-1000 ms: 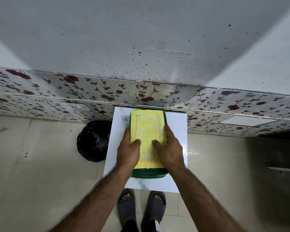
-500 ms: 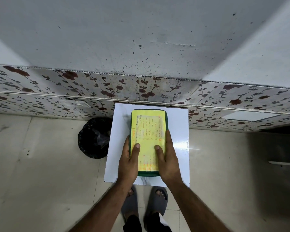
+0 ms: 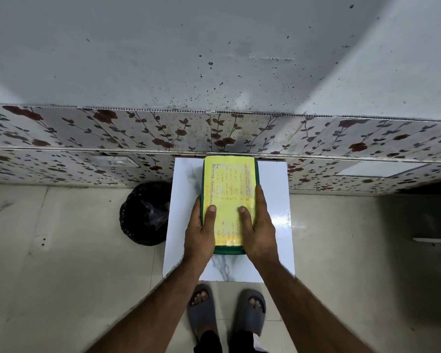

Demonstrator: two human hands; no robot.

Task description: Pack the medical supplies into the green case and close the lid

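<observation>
The green case [image 3: 229,249] lies shut on a small white marble-patterned table [image 3: 273,200], its lid covered by a yellow printed label [image 3: 229,182]. My left hand [image 3: 201,230] grips the case's near left side, thumb lying on the lid. My right hand [image 3: 258,225] grips the near right side the same way, thumb on the label. No medical supplies are visible; the inside of the case is hidden.
A black bag-lined bin [image 3: 145,212] stands on the floor just left of the table. A wall with floral panels [image 3: 112,133] rises directly behind the table. My feet in grey sandals [image 3: 224,317] stand at the table's near edge on a tiled floor.
The case lid has gone from slightly raised at its near end to lying flat. Both hands slid back toward the near end of the case, thumbs staying on the lid.
</observation>
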